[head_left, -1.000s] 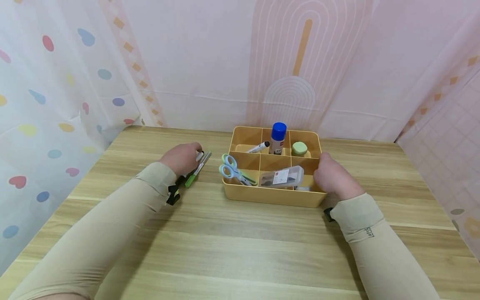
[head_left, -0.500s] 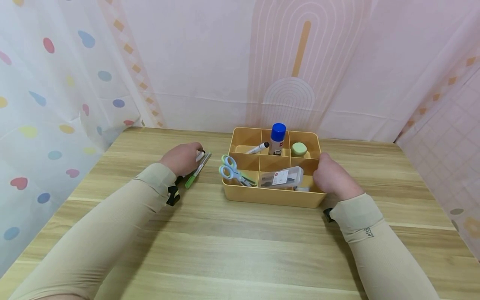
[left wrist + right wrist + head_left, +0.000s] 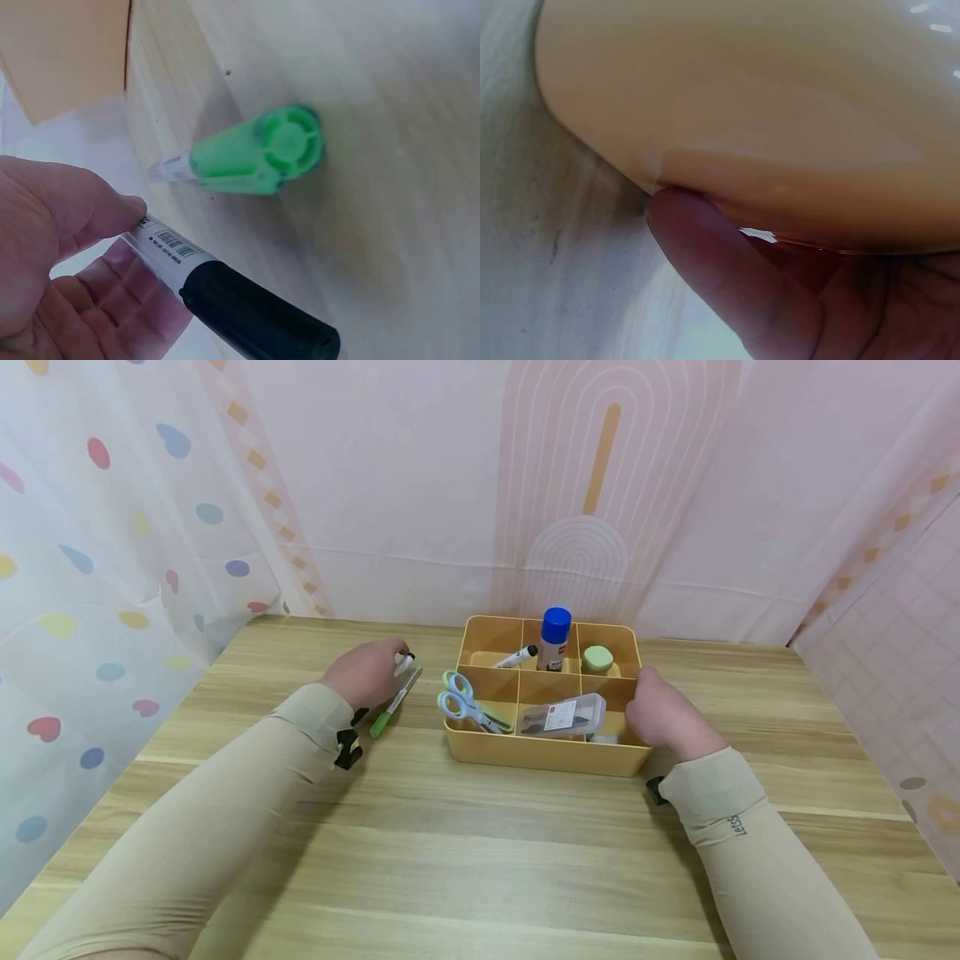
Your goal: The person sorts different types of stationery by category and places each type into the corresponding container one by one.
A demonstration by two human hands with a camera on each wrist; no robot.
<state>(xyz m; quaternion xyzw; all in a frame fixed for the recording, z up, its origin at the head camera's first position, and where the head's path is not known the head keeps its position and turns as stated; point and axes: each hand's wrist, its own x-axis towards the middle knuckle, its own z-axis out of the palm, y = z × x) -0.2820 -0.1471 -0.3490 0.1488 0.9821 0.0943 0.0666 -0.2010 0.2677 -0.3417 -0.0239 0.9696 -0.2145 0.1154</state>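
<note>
My left hand (image 3: 363, 673) pinches a white marker (image 3: 171, 251) with a black cap between thumb and fingers, at the left of the table. Right beside it a green-capped marker (image 3: 396, 702) lies on the wood, its green end large in the left wrist view. My right hand (image 3: 666, 713) grips the right end of a yellow divided organizer box (image 3: 547, 757); its thumb (image 3: 705, 240) lies against the box wall in the right wrist view. The other fingers of that hand are mostly hidden.
In the box are blue-handled scissors (image 3: 459, 700), a clear plastic case (image 3: 562, 716), a black-capped white marker (image 3: 517, 657), a blue-capped bottle (image 3: 555, 639) and a pale green rounded block (image 3: 597, 660). A patterned curtain (image 3: 397, 485) hangs behind the table (image 3: 480, 860).
My left hand has shifted the black-capped marker slightly up and to the right, a little off the green-capped one. My right hand and the box stay in place.
</note>
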